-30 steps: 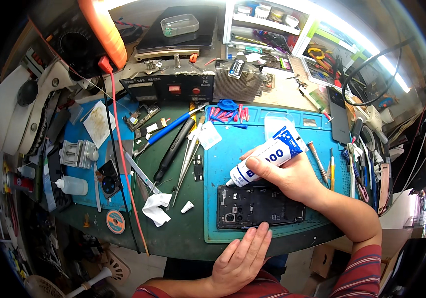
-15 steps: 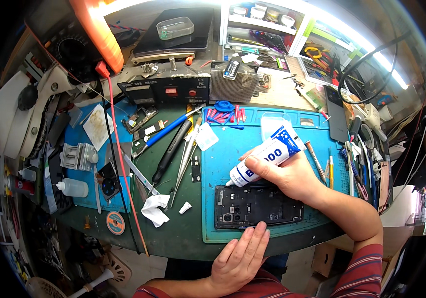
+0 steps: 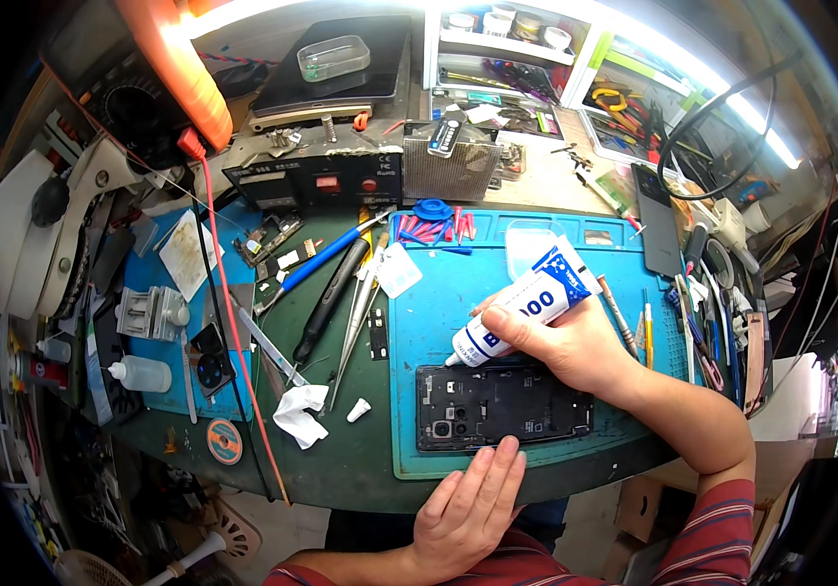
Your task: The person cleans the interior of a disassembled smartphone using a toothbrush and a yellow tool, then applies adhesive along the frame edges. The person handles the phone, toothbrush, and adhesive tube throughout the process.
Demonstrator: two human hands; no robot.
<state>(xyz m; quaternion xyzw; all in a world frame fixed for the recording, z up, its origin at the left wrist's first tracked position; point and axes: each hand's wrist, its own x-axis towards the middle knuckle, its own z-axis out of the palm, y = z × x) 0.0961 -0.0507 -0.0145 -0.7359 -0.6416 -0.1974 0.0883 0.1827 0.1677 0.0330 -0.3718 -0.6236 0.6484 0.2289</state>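
Observation:
A white and blue glue tube (image 3: 534, 305) is gripped in my right hand (image 3: 565, 344), thumb on its near side. The tube tilts down to the left, and its nozzle meets the far long edge of a black phone (image 3: 507, 408). That phone lies sideways with its cover off, the camera lenses at its left end. My left hand (image 3: 472, 503) has its fingers stretched out together, fingertips at the phone's near edge. Under the phone is a blue work mat (image 3: 429, 337). A small white cap (image 3: 358, 410) lies left of the mat.
A crumpled tissue (image 3: 300, 414), tweezers (image 3: 358, 308), a black-handled tool (image 3: 331, 301) and a solder reel (image 3: 224, 440) lie to the left. Another phone (image 3: 655, 220) and several hand tools stand at the right. A power unit (image 3: 316, 183) is behind; red and black leads cross the left side.
The whole view has shifted slightly, moving the bench leftward in the picture. The tube's nozzle is a little further right along the phone's far edge. My left hand has barely moved.

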